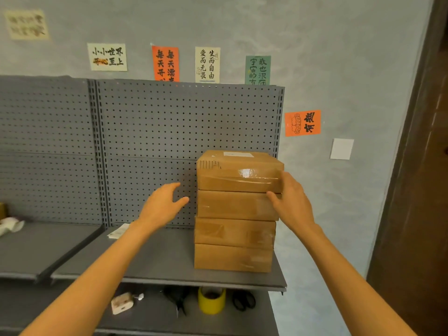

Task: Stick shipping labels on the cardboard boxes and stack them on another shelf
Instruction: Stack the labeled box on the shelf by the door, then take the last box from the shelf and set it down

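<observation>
Several taped cardboard boxes stand in one stack point(235, 229) on the right end of a grey metal shelf point(157, 263). The top box point(238, 172) carries a white shipping label point(238, 154) on its upper face. My right hand point(291, 202) rests against the stack's right side, thumb on the front of the second box, fingers by the top box's corner. My left hand point(164, 204) hovers open, a short way left of the stack, touching nothing.
A grey pegboard back panel point(150, 141) rises behind the shelf. A white paper strip point(118, 231) lies on the shelf at the back. On the lower shelf lie a yellow tape roll point(211, 300), black scissors point(243, 300), a black tool point(177, 299) and a small white object point(122, 303).
</observation>
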A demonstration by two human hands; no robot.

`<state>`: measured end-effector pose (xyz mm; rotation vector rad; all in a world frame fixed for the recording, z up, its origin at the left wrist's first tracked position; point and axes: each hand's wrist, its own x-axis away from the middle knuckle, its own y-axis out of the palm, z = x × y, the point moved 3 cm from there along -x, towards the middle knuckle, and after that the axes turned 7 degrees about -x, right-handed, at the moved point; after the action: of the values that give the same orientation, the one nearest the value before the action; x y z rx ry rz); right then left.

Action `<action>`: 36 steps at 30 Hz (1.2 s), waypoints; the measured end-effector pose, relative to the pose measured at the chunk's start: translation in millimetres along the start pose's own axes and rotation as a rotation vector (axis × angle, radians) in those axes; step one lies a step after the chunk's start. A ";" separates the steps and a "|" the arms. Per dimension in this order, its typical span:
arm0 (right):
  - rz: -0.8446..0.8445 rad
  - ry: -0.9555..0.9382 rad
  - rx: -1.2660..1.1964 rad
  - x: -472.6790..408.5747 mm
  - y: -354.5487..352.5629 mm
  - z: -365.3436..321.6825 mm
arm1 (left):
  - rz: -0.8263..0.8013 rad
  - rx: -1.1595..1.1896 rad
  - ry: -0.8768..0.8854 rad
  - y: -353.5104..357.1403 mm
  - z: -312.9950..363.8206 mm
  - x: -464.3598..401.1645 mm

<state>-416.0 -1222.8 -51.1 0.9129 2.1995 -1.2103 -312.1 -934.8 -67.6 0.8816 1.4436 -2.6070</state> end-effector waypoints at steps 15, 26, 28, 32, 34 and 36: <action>-0.489 -0.270 0.289 164.4 33.1 -60.5 | -0.219 -0.778 -0.010 -27.4 -66.5 211.3; -0.574 -0.495 0.260 198.9 74.5 -172.0 | -0.154 -0.828 -0.116 -101.8 -130.3 264.7; -0.608 -0.519 0.260 209.2 93.6 -191.6 | -0.175 -0.828 -0.144 -109.1 -151.9 276.8; -0.697 -0.561 0.237 230.6 144.5 -240.5 | -0.201 -0.868 -0.233 -141.4 -209.0 297.4; -0.719 -0.582 0.204 235.2 171.6 -272.4 | -0.192 -0.892 -0.280 -168.4 -240.2 303.7; -0.716 -0.608 0.161 233.6 196.6 -310.3 | -0.178 -0.899 -0.331 -199.5 -273.6 306.4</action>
<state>-452.6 -802.6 -158.8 -0.2469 1.9568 -1.7062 -501.4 -533.7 -176.2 0.2031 2.2957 -1.6964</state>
